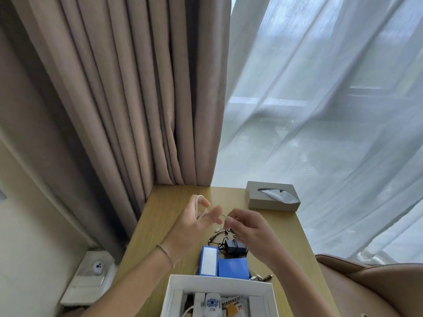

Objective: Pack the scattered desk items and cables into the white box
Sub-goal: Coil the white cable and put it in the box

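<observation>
Above the desk [160, 225], left hand [194, 221], fingers parted and thumb hooked, acts as spool for thin white cable [225, 215], right hand [247, 227] pinching it taut; white box [219, 281] lies nearest, part-filled

Matt wood-grain desk [160, 225]; glossy white box [219, 281]; sheer cloth curtain [320, 110].

Home room: curtains [119, 88], wooden desk [160, 216], tissue box [272, 197]

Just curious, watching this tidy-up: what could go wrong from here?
The thin cable looped round the left hand, its end pinched by the right hand, could slip and unwind. The tangled leads of the black adapter might snag when lifted. The white box already looks crowded.
</observation>
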`<state>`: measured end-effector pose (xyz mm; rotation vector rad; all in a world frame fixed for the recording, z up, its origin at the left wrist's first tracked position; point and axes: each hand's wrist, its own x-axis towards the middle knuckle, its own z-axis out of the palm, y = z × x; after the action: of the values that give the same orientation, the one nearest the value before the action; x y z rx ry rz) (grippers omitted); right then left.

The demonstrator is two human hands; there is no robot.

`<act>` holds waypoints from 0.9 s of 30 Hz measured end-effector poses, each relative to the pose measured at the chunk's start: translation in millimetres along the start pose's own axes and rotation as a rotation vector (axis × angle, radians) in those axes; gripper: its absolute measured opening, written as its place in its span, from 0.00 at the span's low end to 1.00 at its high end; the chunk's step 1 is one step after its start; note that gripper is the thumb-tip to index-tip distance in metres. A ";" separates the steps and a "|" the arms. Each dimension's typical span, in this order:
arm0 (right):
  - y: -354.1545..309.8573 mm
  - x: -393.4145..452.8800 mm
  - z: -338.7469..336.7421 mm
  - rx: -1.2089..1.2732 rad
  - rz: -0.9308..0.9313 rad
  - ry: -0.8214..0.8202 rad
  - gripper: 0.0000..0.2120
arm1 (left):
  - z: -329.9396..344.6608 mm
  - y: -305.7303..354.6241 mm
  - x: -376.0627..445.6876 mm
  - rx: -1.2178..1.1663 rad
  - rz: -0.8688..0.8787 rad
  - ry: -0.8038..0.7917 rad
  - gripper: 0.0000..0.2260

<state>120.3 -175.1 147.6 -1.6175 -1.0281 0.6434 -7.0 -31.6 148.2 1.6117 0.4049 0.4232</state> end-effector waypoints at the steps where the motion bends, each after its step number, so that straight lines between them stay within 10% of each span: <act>1: -2.4 1.3 3.1 -0.008 -0.009 0.000 0.13 | 7.0 -0.2 -3.1 0.045 0.049 -0.027 0.26; 9: -3.8 -1.2 21.3 -0.152 -0.030 -0.050 0.15 | 22.3 -5.9 -11.7 0.085 0.089 0.135 0.14; 14: -3.9 -6.3 17.2 -0.124 0.030 -0.075 0.14 | 9.5 -8.3 -24.2 0.992 0.359 0.215 0.26; 23: 21.9 -10.3 2.3 -0.060 0.149 0.045 0.19 | -23.7 17.8 -10.1 -0.861 -0.215 0.097 0.17; 27: 33.5 -21.3 33.6 -0.203 0.224 -0.042 0.17 | -25.9 23.0 4.2 -1.032 -0.121 0.189 0.17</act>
<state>92.3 -179.4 104.0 -1.9233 -0.9748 0.7436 -16.1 -9.0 173.1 0.5456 0.3345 0.5680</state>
